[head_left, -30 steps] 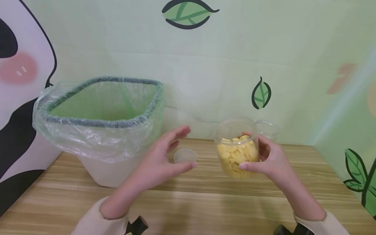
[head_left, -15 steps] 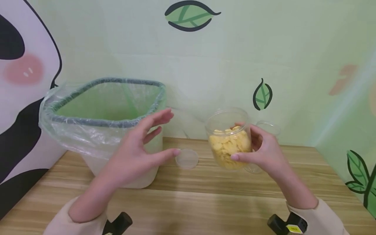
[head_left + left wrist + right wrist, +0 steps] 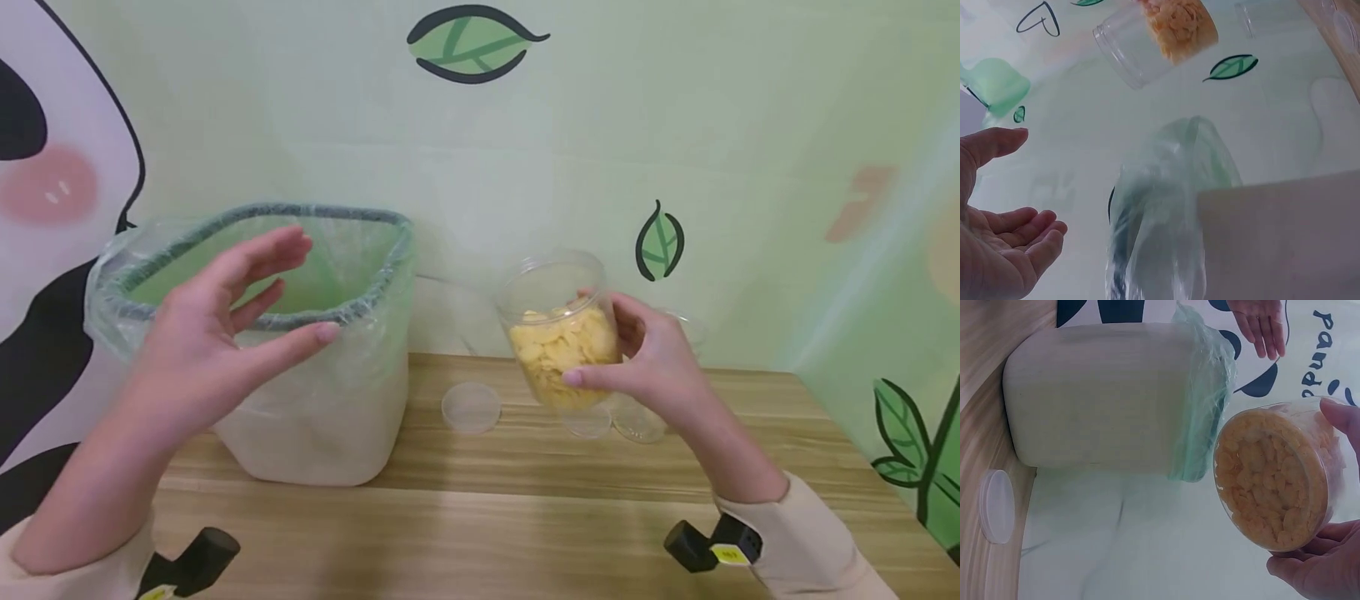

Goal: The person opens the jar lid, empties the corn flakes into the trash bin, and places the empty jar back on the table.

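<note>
My right hand (image 3: 656,354) grips a clear plastic jar (image 3: 543,287) above the table, thumb in front and fingers behind. Yellow flakes (image 3: 566,350) fill its lower part, and its uncovered mouth tilts a little toward the left. From the right wrist view the jar's base (image 3: 1269,487) shows flakes pressed against it. My left hand (image 3: 213,333) hovers by the bin, holding nothing, thumb spread from the fingers. It overlaps the rim of the white bin (image 3: 322,433), which is lined with a thin green-tinted bag (image 3: 375,292). The left wrist view shows the left hand (image 3: 1007,231) palm up.
A round translucent lid (image 3: 471,407) lies on the wooden table (image 3: 480,533) right of the bin. Clear round pieces (image 3: 639,419) lie beneath and behind the jar. A clear container (image 3: 686,325) stands partly behind the right hand. The printed wall (image 3: 487,192) closes off the back.
My right hand has raised the jar, moved it left toward the bin and tilted it slightly. My left hand has moved left and up, from beside the bin to its rim.
</note>
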The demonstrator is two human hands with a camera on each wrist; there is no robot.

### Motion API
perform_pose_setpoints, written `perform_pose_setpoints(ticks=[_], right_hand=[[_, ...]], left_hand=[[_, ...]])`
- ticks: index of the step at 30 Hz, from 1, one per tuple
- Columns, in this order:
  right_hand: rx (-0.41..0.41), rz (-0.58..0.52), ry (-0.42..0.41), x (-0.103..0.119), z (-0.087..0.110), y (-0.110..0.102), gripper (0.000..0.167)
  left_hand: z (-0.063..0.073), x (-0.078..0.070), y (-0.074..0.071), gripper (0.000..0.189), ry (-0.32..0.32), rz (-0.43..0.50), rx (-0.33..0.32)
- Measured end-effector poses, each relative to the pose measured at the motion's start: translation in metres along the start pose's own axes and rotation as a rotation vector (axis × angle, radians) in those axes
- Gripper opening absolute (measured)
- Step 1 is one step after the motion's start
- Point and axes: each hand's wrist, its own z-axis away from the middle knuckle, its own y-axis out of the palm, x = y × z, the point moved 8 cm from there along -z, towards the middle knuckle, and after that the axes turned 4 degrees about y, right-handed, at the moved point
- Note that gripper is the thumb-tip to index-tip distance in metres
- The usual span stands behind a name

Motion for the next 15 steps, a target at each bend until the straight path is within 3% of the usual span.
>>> perform_pose_setpoints(ticks=[9, 15], right_hand=[[-0.007, -0.003, -0.02, 0.011, -0.009, 0.004, 0.075], [-0.012, -0.01, -0.025, 0.017, -0.016, 0.005, 0.074]], left_hand=[[0.006, 0.026, -0.028, 0.071, -0.106, -0.013, -0.033], [0.009, 0.044, -0.053, 0.07, -0.13, -0.03, -0.131]])
